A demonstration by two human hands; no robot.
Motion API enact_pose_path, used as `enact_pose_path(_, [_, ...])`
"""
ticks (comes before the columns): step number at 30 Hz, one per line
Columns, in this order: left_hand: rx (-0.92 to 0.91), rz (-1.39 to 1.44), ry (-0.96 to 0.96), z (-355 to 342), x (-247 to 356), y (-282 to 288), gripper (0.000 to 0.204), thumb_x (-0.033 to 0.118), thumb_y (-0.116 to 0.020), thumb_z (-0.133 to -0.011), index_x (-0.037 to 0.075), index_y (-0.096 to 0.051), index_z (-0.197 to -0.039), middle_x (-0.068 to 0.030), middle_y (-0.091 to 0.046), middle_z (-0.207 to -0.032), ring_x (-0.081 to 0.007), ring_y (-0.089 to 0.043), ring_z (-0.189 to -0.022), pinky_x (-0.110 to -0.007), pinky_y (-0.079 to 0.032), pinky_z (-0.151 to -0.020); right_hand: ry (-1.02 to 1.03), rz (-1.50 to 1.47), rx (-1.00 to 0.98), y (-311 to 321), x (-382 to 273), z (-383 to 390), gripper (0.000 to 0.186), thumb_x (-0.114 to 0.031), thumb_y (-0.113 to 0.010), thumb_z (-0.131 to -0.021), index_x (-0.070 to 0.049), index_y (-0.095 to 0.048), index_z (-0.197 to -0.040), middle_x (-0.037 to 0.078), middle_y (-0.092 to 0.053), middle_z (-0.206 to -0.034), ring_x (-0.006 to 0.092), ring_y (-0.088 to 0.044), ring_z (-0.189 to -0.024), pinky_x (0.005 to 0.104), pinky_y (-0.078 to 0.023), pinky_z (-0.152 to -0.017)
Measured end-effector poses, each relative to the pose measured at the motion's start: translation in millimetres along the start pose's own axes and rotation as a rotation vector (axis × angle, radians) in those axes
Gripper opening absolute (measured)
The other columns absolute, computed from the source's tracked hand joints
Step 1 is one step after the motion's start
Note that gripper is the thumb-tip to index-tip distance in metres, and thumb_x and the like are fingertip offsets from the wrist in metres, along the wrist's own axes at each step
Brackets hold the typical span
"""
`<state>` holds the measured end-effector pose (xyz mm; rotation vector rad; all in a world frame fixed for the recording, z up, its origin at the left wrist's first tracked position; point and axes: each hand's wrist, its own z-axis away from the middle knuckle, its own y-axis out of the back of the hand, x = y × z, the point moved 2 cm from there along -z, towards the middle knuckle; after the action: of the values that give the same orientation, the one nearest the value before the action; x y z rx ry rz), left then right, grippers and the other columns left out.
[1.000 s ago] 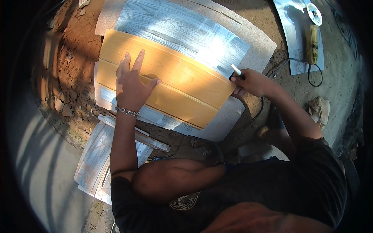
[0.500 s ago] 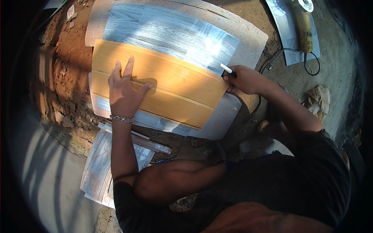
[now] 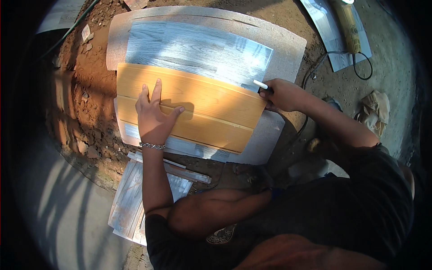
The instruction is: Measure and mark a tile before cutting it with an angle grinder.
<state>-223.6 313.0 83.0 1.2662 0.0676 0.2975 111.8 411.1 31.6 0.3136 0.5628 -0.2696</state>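
Note:
A yellow-orange grooved board [image 3: 216, 112] lies across a grey wood-pattern tile [image 3: 189, 45], both on larger stone-coloured slabs [image 3: 279, 49]. My left hand [image 3: 155, 117] rests on the board with its fingers spread, a chain bracelet at the wrist. My right hand [image 3: 281, 96] is at the board's right end, closed on a white-capped marker [image 3: 261, 84], whose dark body is partly inside the fingers. Some of its fingertips are hidden at the board's edge.
Tile offcuts [image 3: 126, 198] lie below left. An angle grinder [image 3: 347, 31] with a looped cord lies on another tile [image 3: 330, 49] at upper right. A beige cloth [image 3: 373, 110] is on the ground at right. Red soil and rubble [image 3: 81, 112] border the slabs on the left.
The view has shifted, so the slabs and board sit lower in the picture than half a second ago. My hands keep about the same places and shapes on the board.

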Motion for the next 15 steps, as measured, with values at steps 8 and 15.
enact_pose_path(8, [-0.008, -0.002, 0.014, 0.3, 1.8, -1.7, 0.097, 0.042, -0.088, -0.074, 0.019, -0.043, -0.157, -0.0333, -0.035, -0.155, -0.0488, -0.038, -0.141, -0.051, -0.040, -0.114, 0.063, 0.061, 0.047, -2.3, 2.5, -0.2, 0.027, -0.023, -0.055, -0.104, 0.000, -0.069, -0.106, 0.015, -0.071, -0.078, 0.0287, -0.071, -0.076, 0.0428, -0.053, -0.074])
enact_pose_path(15, [0.024, 0.056, -0.001, 2.1, 0.2, -1.7, 0.105, 0.037, -0.090, -0.073, 0.026, -0.034, -0.161, -0.0367, -0.034, -0.154, -0.0514, -0.038, -0.140, -0.054, -0.040, -0.113, 0.171, 0.383, 0.302, 42.1, -59.3, 27.0, 0.051, -0.046, -0.046, -0.108, 0.000, -0.067, -0.106, 0.017, -0.069, -0.085, 0.0347, -0.068, -0.085, 0.0451, -0.051, -0.079])
